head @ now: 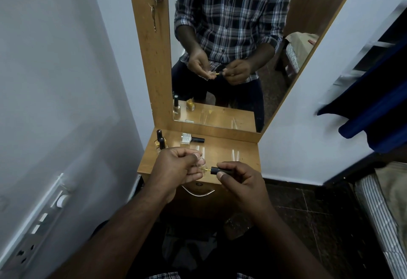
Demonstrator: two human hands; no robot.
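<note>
My right hand (240,181) pinches the black cap of a nail polish brush (218,170), whose gold-tipped bristles point left. My left hand (176,168) pinches a small clear artificial nail (199,165) right at the brush tip. Both hands hover over the front edge of a small wooden dressing table (242,159). A gold polish bottle (159,144) stands open at the table's back left, beside a black-capped bottle (161,138).
A clear bottle with a black cap (191,139) lies on its side near the mirror (220,47). Several clear nail tips (235,154) lie on the tabletop. A key (154,17) hangs in a lock. A switch panel (44,219) is on the left wall; a bed (383,212) stands at right.
</note>
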